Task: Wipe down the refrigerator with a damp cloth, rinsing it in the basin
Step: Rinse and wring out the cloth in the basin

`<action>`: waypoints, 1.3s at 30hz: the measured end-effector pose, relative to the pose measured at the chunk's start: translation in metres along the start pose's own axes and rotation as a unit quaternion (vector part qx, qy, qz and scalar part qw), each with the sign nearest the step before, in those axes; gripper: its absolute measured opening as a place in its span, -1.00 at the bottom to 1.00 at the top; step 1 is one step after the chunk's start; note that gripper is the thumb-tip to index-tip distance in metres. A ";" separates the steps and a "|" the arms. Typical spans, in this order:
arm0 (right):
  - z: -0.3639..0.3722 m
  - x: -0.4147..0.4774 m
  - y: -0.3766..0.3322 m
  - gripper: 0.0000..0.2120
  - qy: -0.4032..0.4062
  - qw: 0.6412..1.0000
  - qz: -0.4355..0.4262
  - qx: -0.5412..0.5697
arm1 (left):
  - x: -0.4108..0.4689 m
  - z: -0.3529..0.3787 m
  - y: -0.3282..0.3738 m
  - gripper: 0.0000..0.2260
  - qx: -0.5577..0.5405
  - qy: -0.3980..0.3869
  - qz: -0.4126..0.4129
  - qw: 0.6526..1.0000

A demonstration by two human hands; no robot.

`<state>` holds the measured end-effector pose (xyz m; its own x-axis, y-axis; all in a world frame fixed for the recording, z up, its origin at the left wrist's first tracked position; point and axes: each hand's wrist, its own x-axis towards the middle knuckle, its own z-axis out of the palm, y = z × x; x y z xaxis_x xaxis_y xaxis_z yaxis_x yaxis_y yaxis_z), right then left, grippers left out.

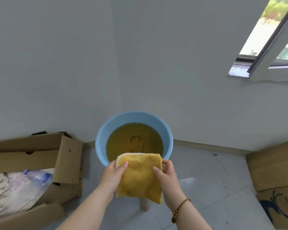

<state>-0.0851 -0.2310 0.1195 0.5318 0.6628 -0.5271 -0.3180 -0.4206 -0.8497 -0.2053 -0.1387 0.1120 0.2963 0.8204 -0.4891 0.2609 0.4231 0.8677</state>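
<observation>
A folded yellow cloth (140,176) with a white edge hangs in front of me, held at its top corners by both hands. My left hand (114,173) pinches the upper left corner and my right hand (166,175) grips the upper right edge. Just behind the cloth is a light blue basin (103,135) holding yellowish-brown water; the cloth's top overlaps the basin's near rim. The basin rests on a stool, of which one white leg (145,204) shows. No refrigerator is in view.
An open cardboard box (66,156) with a plastic bottle (38,175) and wrapping stands on the floor at left. Flattened cardboard (273,166) lies at right. White walls meet in a corner behind the basin; a window (269,44) is upper right.
</observation>
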 end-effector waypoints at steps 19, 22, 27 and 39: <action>0.061 0.271 0.019 -0.90 0.075 0.990 0.105 -0.062 | 0.263 0.033 -0.016 -0.58 0.203 0.042 -0.145 0.967; 0.072 0.293 0.029 -0.86 0.092 0.987 0.112 -0.064 | 0.293 0.033 -0.031 -0.58 0.215 0.019 -0.153 0.964; 0.080 0.320 0.053 -0.88 0.121 0.977 0.117 -0.134 | 0.327 0.031 -0.054 -0.68 0.238 0.002 -0.143 0.961; 0.092 0.327 0.059 -0.81 0.112 0.973 0.189 -0.064 | 0.337 0.032 -0.055 -0.59 0.110 -0.017 -0.225 0.968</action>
<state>-0.0018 0.0181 -0.1042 0.5591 0.2996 -0.7731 -0.4307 -0.6919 -0.5795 -0.0909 0.1022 -0.1032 0.1364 0.5573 -0.8190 0.5583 0.6397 0.5283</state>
